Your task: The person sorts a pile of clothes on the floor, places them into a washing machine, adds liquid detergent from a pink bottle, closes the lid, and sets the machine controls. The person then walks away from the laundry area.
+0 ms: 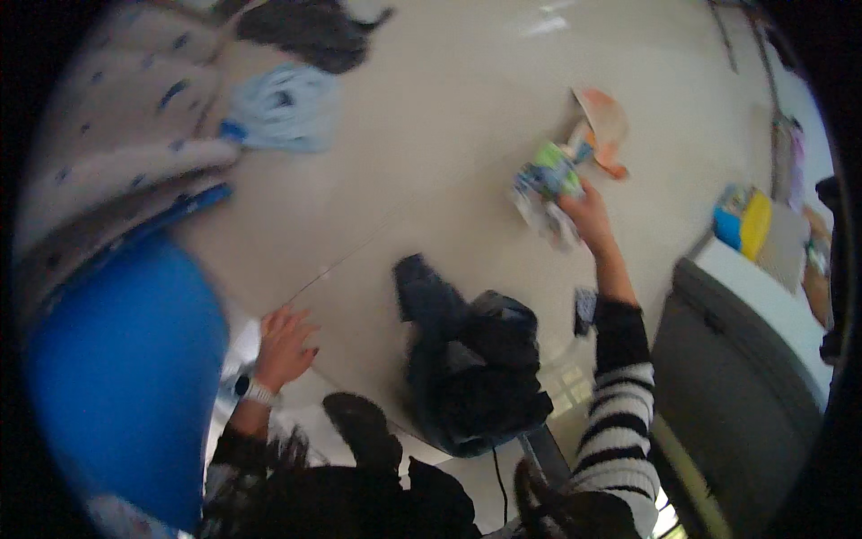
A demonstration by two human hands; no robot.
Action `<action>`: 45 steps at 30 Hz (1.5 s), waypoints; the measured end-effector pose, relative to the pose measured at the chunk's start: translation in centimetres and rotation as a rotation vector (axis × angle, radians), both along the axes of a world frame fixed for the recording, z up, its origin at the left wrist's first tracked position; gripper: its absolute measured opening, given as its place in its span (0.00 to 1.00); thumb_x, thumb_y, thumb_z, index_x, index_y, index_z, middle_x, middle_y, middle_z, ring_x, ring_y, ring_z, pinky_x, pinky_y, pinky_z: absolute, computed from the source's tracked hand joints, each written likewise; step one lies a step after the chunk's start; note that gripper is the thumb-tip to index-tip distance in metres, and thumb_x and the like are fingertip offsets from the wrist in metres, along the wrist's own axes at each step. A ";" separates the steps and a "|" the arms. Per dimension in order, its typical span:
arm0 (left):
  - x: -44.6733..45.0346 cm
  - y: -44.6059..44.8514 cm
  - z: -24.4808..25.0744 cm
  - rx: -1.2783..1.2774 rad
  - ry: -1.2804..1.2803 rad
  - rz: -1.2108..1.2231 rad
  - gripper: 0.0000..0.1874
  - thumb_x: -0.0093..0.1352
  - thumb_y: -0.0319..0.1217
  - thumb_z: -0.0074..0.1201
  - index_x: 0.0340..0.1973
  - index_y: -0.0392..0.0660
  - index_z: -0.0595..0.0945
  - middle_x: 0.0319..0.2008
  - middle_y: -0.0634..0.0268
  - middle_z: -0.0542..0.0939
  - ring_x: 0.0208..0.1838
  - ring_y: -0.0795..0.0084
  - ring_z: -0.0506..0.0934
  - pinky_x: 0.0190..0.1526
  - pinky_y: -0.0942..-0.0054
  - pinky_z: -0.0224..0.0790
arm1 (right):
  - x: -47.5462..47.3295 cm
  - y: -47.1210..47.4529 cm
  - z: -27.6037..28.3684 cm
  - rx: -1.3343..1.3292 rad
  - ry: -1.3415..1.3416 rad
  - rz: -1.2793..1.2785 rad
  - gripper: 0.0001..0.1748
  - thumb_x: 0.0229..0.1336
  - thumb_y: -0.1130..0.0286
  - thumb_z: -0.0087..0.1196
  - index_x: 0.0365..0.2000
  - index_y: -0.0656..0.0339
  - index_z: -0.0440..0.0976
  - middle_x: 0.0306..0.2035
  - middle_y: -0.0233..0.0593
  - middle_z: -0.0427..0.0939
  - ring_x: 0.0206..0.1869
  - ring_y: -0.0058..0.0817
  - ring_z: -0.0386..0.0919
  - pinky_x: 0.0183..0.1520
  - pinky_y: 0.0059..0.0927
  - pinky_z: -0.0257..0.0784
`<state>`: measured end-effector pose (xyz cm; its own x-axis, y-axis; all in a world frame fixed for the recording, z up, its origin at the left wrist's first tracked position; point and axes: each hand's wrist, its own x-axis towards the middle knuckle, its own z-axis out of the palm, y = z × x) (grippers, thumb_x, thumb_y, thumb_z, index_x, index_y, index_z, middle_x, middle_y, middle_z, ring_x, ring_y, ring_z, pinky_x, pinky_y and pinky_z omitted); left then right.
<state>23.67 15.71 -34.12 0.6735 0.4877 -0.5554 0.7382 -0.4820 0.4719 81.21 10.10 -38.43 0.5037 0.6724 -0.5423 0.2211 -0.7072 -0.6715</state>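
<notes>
My right hand (587,214), at the end of a striped sleeve, is shut on a crumpled, colourful plastic packet (549,185) in white, green and blue. Just beyond it lies an orange and pale item (603,124), blurred; whether it touches the packet I cannot tell. My left hand (284,347) has its fingers apart and holds nothing, with a watch (252,389) on the wrist. Between my arms, a heap of dark cloth or bags (475,370) rests low on the floor. A small dark and white item (584,310) lies beside my right forearm.
At the left stand a large blue rounded object (128,377) and a spotted pale fabric (135,128). A light blue bundle (286,108) and dark grey cloth (306,30) lie farther off. A grey cabinet or bin (734,377) is at the right, a blue and yellow packet (744,219) on top.
</notes>
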 end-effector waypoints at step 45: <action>-26.8 -6.5 47.7 -0.859 -0.859 0.984 0.34 0.77 0.51 0.32 0.65 0.33 0.62 0.51 0.54 0.77 0.52 0.65 0.77 0.55 0.70 0.71 | -60.9 12.3 50.7 0.798 1.392 1.315 0.44 0.44 0.75 0.60 0.64 0.57 0.55 0.58 0.42 0.66 0.57 0.36 0.68 0.61 0.37 0.64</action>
